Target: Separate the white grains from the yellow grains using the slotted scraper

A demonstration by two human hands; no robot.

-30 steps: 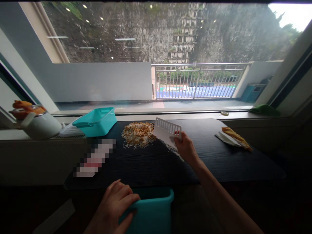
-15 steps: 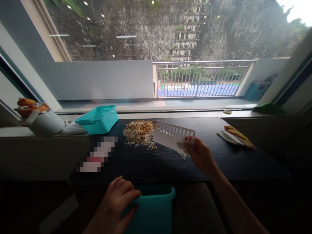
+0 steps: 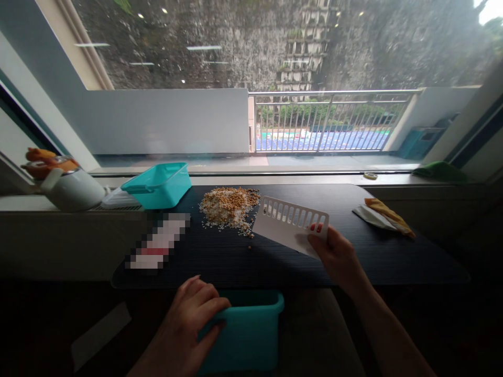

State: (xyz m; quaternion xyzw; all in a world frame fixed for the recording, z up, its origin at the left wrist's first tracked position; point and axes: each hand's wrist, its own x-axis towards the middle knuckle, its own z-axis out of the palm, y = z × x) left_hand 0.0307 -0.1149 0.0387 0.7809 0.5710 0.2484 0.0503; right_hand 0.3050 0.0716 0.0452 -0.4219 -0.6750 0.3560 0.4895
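Note:
My right hand (image 3: pixel 341 255) pinches the right end of a white slotted plastic plate (image 3: pixel 281 229), thumb on its near face and fingers behind the slots. The plate stands tilted over the black table, its left end beside a heap of yellow soybeans and white rice grains (image 3: pixel 228 207). Some grains show through the slots, and what lies behind the lower part is hidden. My left hand (image 3: pixel 196 314) grips the left side of a teal plastic bin (image 3: pixel 247 335) below the table's front edge, fingers over the rim. The bin's inside is dark.
Another teal bin (image 3: pixel 165 186) stands at the table's back left, by a grey-white pot (image 3: pixel 74 189) on the sill. A blurred-out pale item (image 3: pixel 159 243) lies front left. Yellow and white packets (image 3: pixel 387 217) lie at the right of the black table (image 3: pixel 196 264).
My right hand has moved the slotted plate to the right, slightly away from the heap. A lone bean now shows in front of it. My left hand keeps its hold on the bin.

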